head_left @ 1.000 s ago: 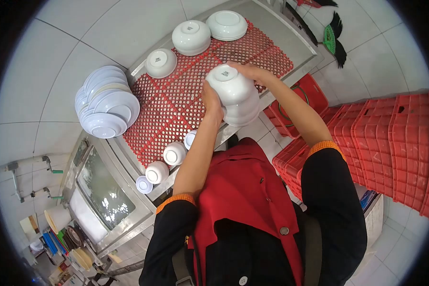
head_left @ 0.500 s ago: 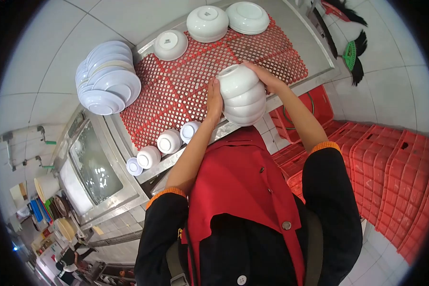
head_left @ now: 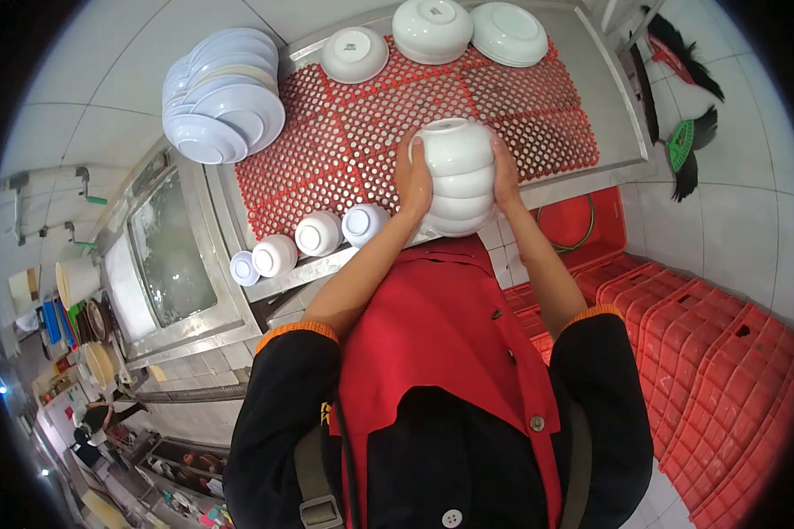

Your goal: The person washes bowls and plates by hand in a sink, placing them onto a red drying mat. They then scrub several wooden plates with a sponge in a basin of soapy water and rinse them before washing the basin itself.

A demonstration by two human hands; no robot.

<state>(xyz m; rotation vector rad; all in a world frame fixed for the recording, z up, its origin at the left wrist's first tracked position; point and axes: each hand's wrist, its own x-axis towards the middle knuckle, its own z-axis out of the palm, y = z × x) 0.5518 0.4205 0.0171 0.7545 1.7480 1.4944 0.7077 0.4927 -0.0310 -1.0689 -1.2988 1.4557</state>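
My right hand (head_left: 506, 175) had just slid off the edge of the top bowl (head_left: 451, 145) and down onto the side of the stack of bowls (head_left: 454, 187), so it now faced my left hand (head_left: 414, 183). The fingers of both hands pressed against the stack, gripping it between them. It had leaned before and now stood straighter in my view; I judged the hold more even for that.

The bowls were nested bottom up, in front of me at the near edge of the worktop (head_left: 605, 106). I could not tell whether the lowest rim touched anything. On the red mat (head_left: 362, 132) nothing else had shifted: a row of cups (head_left: 318, 234) sat at the near left, and a small bowl (head_left: 355, 55), a larger bowl stack (head_left: 432, 33) and shallow dishes (head_left: 509, 35) stood along the back. Overlapping plates (head_left: 229, 99) lay past its left end.
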